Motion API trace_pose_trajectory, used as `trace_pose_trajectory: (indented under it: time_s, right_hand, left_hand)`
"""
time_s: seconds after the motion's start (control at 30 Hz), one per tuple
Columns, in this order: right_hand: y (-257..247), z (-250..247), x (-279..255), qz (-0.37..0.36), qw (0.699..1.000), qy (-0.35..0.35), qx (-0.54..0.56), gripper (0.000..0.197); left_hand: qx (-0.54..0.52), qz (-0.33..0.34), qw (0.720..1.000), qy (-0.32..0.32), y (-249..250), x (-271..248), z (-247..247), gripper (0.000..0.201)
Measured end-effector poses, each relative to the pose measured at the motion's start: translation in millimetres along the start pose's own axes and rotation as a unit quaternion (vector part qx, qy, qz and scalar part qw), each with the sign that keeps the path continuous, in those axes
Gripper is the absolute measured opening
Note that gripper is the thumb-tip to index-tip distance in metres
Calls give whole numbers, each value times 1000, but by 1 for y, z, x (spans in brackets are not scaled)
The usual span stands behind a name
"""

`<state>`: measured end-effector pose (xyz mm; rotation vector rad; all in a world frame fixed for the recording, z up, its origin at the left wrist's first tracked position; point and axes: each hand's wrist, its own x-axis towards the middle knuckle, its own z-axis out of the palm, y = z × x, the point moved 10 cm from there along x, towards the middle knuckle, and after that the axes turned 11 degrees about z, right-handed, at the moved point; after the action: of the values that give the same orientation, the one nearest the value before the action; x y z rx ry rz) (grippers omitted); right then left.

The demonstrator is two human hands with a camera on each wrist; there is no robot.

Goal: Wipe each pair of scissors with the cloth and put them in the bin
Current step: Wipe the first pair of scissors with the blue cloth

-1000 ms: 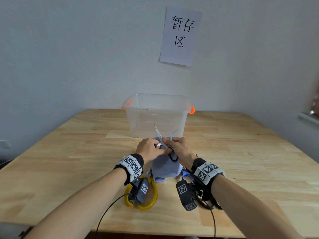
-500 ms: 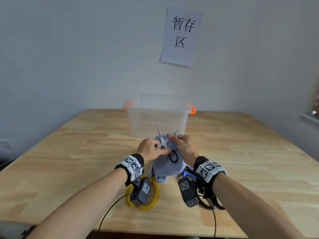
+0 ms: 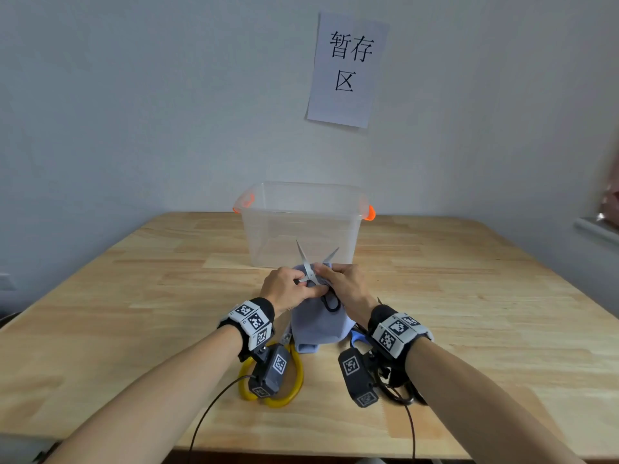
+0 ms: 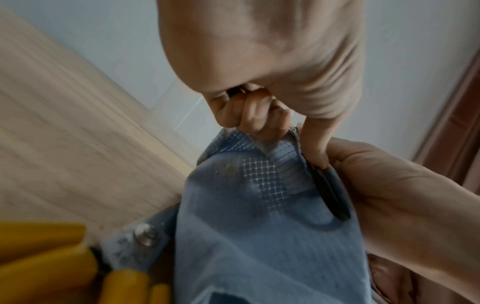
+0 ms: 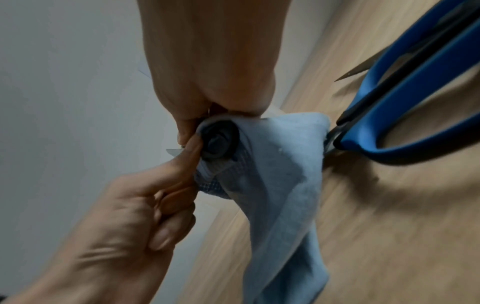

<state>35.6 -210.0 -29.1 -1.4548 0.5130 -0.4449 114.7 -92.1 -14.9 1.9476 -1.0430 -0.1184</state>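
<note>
Fingers of the left hand [image 3: 284, 288] are curled, pinching the small steel scissors with black loop handles [image 3: 311, 266] near the pivot, at frame centre of the head view. Right hand [image 3: 346, 285] pinches the soft blue-grey microfibre cloth [image 3: 316, 324] around the right blade; the cloth hangs under both hands down to the table. Blades are splayed in a V, tips up, in front of the clear plastic bin with orange latches [image 3: 303, 222].

Judgement: scissors are light, stiff, with slick metal and sharp points and edges. Hold at the pivot or the black loops and wipe from spine to tip through the cloth. Cloth is limp and grippy, so bunching it gives padding.

Lower left on the wooden table [image 3: 134, 296], yellow-handled shears [image 3: 291, 383] are half hidden by the wrist camera. Lower centre-right, blue-handled scissors [image 5: 405, 86] lie flat beside the cloth. Both look bulkier and likely heavier. Bin looks empty.
</note>
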Motion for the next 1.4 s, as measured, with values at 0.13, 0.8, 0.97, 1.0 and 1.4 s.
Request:
trace_pose_trajectory:
  time_s: [0.13, 0.8, 0.97, 1.0, 1.4]
  right_hand:
    - [-1, -17, 8, 8, 999, 35, 35, 28]
    - [2, -17, 12, 17, 998, 58, 20, 31]
    - [6, 1, 2, 23, 999, 28, -39, 35]
    - [4, 0, 2, 21, 999, 23, -37, 33]
    - [12, -10, 10, 43, 999, 30, 2, 33]
  left_hand:
    - [29, 3, 999, -14, 2, -3, -2, 58]
    - [17, -8, 1000, -9, -5, 0, -4, 59]
    - [11, -17, 1000, -3, -16, 5, -5, 56]
    - [11, -13, 1000, -3, -15, 5, -6, 56]
    - [23, -7, 1000, -4, -23, -1, -5, 56]
